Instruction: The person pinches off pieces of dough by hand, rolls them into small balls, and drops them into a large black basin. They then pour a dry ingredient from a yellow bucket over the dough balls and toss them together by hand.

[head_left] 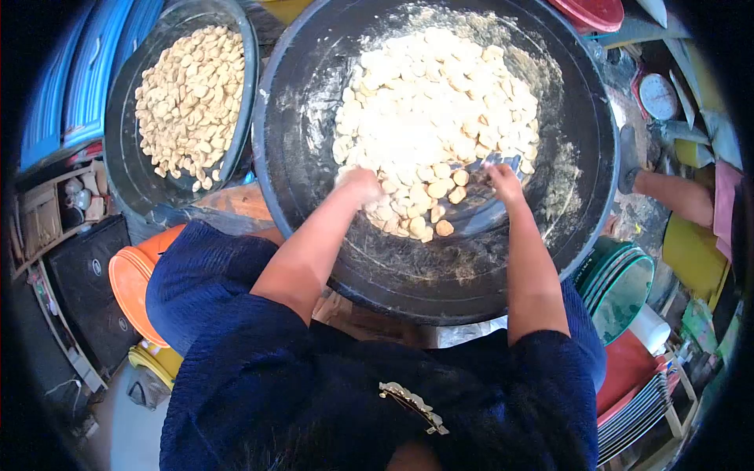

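A wide black basin (440, 294) stands in front of me, holding a large heap of pale, round, flat biscuit-like pieces (440, 118); glare washes out the heap's middle. At the heap's near left edge, my left hand (360, 187) touches the pieces, its fingers smeared by motion. My right hand (503, 182) is at the heap's near right edge with its fingers drawn together. Beside those fingers shows a bluish, glossy patch; whether they grip anything there I cannot make out. Between my hands lie a few browner pieces (444, 228).
To the left, a second dark basin (126, 177) holds similar tan pieces (192, 102). Orange buckets (129, 290) stand by my left leg, green buckets (624, 298) by my right. Another person's leg (675, 196) and a round dial scale (658, 96) are at the right.
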`<action>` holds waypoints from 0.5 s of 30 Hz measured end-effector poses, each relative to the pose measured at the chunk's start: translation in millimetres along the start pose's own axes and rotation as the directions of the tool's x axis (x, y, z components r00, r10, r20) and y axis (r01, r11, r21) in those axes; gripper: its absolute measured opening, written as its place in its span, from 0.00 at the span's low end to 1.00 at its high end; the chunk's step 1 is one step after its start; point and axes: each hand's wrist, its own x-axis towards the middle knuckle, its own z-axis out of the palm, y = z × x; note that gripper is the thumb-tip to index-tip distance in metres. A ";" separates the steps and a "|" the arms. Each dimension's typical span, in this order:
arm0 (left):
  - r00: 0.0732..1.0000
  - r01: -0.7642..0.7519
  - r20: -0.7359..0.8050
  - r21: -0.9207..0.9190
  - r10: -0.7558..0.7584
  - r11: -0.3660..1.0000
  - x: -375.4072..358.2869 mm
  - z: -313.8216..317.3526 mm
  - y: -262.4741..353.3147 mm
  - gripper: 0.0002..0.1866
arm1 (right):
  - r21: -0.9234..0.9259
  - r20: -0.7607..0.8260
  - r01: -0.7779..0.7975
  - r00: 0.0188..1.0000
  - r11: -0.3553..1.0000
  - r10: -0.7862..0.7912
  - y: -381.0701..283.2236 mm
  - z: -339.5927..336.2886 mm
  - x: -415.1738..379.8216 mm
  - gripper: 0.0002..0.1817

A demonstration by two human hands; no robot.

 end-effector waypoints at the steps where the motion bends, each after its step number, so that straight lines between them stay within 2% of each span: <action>1: 0.982 0.093 -0.154 -0.118 -0.111 0.989 5.7 -6.6 -8.5 0.20 | 0.108 0.036 -0.224 0.975 0.969 0.221 3.1 9.7 13.5 0.27; 2: 0.913 0.027 -0.389 -0.238 -0.121 0.971 11.2 -6.2 -20.1 0.20 | 0.199 0.096 -0.439 0.898 0.876 0.428 10.5 21.0 17.8 0.27; 3: 0.856 0.040 -0.474 -0.340 -0.208 0.940 27.4 -0.5 -36.5 0.23 | 0.229 0.196 -0.424 0.902 0.876 0.385 -10.8 48.7 5.9 0.33; 4: 0.865 0.017 -0.472 -0.308 -0.168 0.951 74.6 26.3 -62.6 0.24 | 0.327 0.209 -0.407 0.911 0.853 0.354 -16.7 90.9 14.7 0.37; 5: 0.873 -0.007 -0.471 -0.274 -0.128 0.962 109.2 48.9 -80.6 0.25 | 0.226 0.209 -0.365 0.924 0.903 0.321 -62.2 113.2 -13.7 0.39; 6: 0.875 -0.006 -0.468 -0.269 -0.125 0.963 93.4 46.5 -68.0 0.25 | 0.116 0.415 -0.394 0.853 0.912 0.316 -106.3 113.4 -44.5 0.41; 7: 0.839 0.047 -0.475 -0.420 -0.263 0.906 64.0 35.4 -38.3 0.26 | 0.042 0.573 -0.005 0.819 0.999 -0.020 -72.1 158.7 -22.7 0.47; 8: 0.793 0.085 -0.461 -0.565 -0.399 0.821 45.3 29.2 -14.1 0.26 | -0.221 0.438 0.080 0.899 0.972 0.026 -89.2 165.7 -44.7 0.47; 9: 0.797 0.133 -0.415 -0.587 -0.438 0.799 58.3 52.8 -11.4 0.27 | -0.126 0.580 0.067 0.814 0.990 0.018 -114.6 135.0 -68.8 0.49; 10: 0.885 0.214 -0.241 -0.549 -0.398 0.808 15.0 27.0 12.7 0.24 | -0.083 0.731 0.030 0.681 0.996 0.040 -106.3 122.7 -65.8 0.49; 11: 0.938 0.131 -0.218 -0.498 -0.270 0.857 34.0 58.6 1.7 0.24 | -0.047 0.854 -0.014 0.518 0.999 0.047 -92.1 105.0 -60.5 0.49; 12: 0.973 0.039 -0.187 -0.447 -0.135 0.894 56.5 93.8 -11.1 0.23 | -0.016 0.853 -0.135 0.515 0.991 0.084 -79.8 78.6 -59.0 0.48; 13: 0.985 -0.092 -0.174 -0.474 0.009 0.876 47.0 110.6 -11.6 0.20 | 0.015 0.852 -0.253 0.510 0.967 0.120 -65.8 51.4 -58.0 0.46; 14: 0.972 -0.230 -0.061 -0.451 0.227 0.862 49.2 112.7 -13.8 0.23 | -0.033 0.648 -0.313 0.716 0.949 0.259 -41.4 37.1 -56.7 0.42; 15: 0.901 -0.359 0.062 -0.447 0.429 0.819 48.4 116.0 -15.8 0.26 | -0.060 0.383 -0.388 0.842 0.920 0.380 -21.1 37.0 -58.6 0.38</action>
